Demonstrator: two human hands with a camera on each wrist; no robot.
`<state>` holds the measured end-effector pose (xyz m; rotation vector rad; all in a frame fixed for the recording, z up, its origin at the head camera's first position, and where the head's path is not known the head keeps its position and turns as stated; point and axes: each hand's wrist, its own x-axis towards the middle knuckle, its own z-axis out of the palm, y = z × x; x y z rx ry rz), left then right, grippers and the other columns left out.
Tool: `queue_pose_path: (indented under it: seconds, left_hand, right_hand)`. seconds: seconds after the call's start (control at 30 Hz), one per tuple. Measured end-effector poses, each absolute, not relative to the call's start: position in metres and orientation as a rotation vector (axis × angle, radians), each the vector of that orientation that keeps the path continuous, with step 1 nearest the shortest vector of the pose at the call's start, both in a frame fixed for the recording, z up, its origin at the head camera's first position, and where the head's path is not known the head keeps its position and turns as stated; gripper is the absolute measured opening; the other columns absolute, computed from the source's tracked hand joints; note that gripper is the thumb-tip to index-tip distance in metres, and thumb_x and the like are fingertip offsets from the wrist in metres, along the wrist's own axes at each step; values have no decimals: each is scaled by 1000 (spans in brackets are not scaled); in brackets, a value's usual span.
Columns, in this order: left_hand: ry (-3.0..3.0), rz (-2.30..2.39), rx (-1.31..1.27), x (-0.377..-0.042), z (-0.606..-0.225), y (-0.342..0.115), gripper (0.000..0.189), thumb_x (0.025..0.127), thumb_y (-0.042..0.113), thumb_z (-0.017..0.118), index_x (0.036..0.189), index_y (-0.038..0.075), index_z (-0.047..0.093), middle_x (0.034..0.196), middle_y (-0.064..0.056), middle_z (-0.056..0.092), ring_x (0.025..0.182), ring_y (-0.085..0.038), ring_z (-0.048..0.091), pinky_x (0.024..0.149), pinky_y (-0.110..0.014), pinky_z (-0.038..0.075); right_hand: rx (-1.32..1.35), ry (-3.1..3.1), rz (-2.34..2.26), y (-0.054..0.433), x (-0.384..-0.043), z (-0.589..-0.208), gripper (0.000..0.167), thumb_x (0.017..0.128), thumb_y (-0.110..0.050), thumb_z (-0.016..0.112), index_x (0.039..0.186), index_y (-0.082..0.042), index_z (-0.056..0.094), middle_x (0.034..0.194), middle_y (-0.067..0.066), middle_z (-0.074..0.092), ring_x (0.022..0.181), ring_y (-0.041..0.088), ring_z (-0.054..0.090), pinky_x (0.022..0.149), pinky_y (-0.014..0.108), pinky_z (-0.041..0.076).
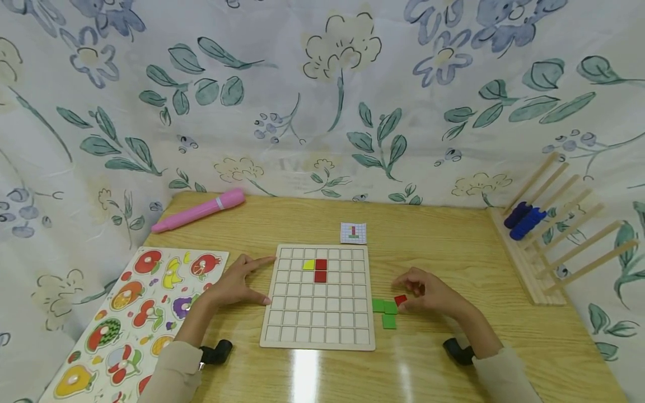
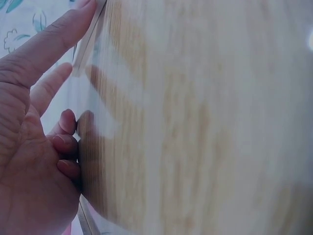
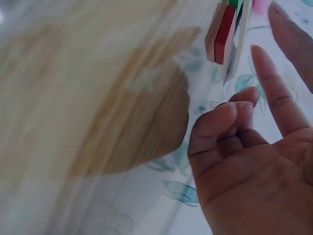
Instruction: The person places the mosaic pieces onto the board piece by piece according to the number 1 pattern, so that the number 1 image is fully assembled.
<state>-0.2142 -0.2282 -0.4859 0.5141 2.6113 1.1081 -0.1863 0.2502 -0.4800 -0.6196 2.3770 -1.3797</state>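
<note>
A white gridded board (image 1: 297,330) lies mid-table, bearing a yellow quarter-round tile (image 1: 309,265) with a red tile (image 1: 321,264) beside it and another red tile (image 1: 319,276) below that. My left hand (image 1: 234,285) rests at the board's left edge, index finger and thumb spread and the other fingers curled under. To the right of the board, my right hand (image 1: 428,294) is over the table beside a loose red tile (image 1: 400,300). In the right wrist view, that red tile (image 3: 225,34) lies just beyond the parted thumb and index finger. Several green tiles (image 1: 389,321) lie against the board's right side.
Behind the board lies a small pattern card (image 1: 353,233). A fruit puzzle board (image 1: 166,263) is at left, with a pink pen-shaped object (image 1: 201,212) behind it. At right stands a wooden peg rack (image 1: 544,280) with blue pieces (image 1: 527,223). A floral cloth (image 1: 302,168) hangs behind.
</note>
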Motion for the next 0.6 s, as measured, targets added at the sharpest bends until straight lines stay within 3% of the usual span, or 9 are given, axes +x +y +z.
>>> queue_pose_path:
  seconds: [0.6]
  left_hand:
    - [2608, 1104, 493, -216, -488, -228, 98, 62, 38, 93, 148, 24, 49, 98, -9, 35, 91, -23, 35, 81, -39, 32]
  right_hand:
    - [-682, 2428, -1305, 257, -181, -481, 34, 81, -13, 82, 112, -3, 70, 91, 9, 52, 71, 11, 37, 62, 23, 35]
